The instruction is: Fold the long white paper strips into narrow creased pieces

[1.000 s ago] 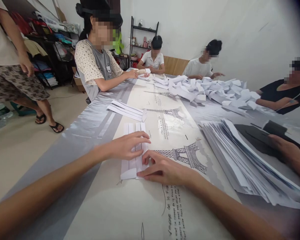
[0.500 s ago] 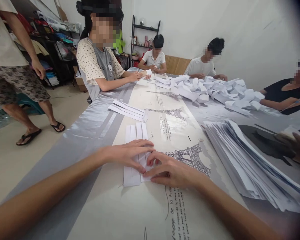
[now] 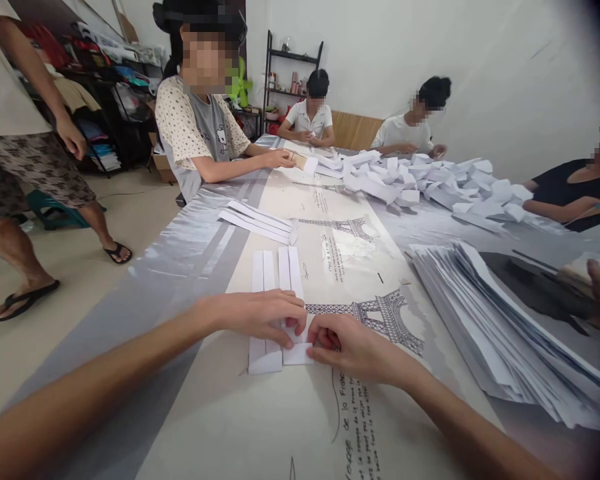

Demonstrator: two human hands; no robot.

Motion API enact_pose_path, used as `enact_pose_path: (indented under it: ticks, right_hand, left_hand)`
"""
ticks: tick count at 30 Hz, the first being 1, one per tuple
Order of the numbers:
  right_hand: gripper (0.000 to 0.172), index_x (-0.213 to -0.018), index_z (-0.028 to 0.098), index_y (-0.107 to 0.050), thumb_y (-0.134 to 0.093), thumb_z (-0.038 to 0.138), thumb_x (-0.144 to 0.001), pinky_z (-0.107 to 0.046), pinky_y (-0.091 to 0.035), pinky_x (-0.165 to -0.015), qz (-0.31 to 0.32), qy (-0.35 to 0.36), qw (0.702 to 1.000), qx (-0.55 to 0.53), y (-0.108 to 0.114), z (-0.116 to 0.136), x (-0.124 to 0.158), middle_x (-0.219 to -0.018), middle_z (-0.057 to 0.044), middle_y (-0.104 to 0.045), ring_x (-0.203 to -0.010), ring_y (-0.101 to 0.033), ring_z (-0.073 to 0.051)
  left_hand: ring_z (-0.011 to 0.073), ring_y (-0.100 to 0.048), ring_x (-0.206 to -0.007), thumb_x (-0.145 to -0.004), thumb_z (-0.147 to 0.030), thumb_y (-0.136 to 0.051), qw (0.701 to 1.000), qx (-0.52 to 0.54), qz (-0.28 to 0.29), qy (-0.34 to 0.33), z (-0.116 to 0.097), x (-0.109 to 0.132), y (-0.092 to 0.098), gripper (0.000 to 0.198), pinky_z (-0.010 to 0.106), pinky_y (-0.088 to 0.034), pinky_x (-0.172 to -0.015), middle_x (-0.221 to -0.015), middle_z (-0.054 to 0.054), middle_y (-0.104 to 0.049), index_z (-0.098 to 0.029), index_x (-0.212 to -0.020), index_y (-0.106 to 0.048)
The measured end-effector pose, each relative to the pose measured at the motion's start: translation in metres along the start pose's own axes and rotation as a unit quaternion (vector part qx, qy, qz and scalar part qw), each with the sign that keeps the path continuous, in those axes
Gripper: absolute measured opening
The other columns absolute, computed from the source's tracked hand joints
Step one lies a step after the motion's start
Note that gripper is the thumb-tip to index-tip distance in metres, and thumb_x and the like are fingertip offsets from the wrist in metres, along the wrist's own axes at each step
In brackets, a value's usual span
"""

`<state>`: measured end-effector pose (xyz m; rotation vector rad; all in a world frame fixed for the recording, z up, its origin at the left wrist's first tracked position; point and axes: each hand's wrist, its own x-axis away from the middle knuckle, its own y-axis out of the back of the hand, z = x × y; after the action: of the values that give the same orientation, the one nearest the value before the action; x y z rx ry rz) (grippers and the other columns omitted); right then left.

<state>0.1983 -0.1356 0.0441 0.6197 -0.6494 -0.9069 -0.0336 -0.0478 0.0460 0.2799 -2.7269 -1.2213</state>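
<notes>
Two folded white paper pieces lie side by side under my hands: the left folded paper (image 3: pixel 258 273) and the right folded paper (image 3: pixel 291 267). Both have long creases running away from me. My left hand (image 3: pixel 263 317) reaches across them, its fingers bent and its thumb close to the fingertips, pressing on the right paper near its lower end. My right hand (image 3: pixel 353 343) is closed, thumb and forefinger pinching that paper's right edge. The right paper's near end shows a short folded flap; the left paper's near end curls up slightly.
More folded strips (image 3: pixel 257 223) lie beyond. A stack of paper sheets (image 3: pixel 495 320) is on the right, a heap of folded papers (image 3: pixel 405 177) farther back. Co-workers sit around the printed tablecloth (image 3: pixel 220 427); one person (image 3: pixel 30 160) stands at left.
My left fingers have curled in and my right hand has shifted slightly right, closing on the paper's edge. A near flap now shows. The co-worker at left has moved a paper piece rightward.
</notes>
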Motion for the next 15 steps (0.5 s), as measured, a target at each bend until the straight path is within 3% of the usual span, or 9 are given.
enact_pose_path:
  ticks: [10,15]
  right_hand:
    - [0.014,-0.076,0.020,-0.060,-0.058,0.021,-0.090,-0.025,-0.033,-0.054,-0.009,0.009,1.000,-0.005,-0.003,0.001,-0.004,-0.067,0.005,-0.052,-0.060,-0.043,-0.011]
    - [0.017,-0.072,0.020,-0.057,-0.057,0.021,-0.090,-0.025,-0.032,-0.054,-0.013,0.013,1.000,0.001,-0.004,0.001,-0.005,-0.066,0.003,-0.053,-0.060,-0.043,-0.011]
  left_hand:
    - [0.0211,-0.055,-0.097,-0.086,-0.035,-0.075,0.997,0.066,-0.027,0.000,0.008,-0.003,-0.008,0.019,0.033,-0.044,-0.085,-0.094,0.002,-0.060,-0.023,-0.093,-0.062]
    - [0.0211,-0.054,-0.095,-0.088,-0.038,-0.073,0.997,0.067,-0.020,-0.008,0.012,-0.006,-0.009,0.018,0.033,-0.044,-0.084,-0.091,0.001,-0.058,-0.024,-0.091,-0.062]
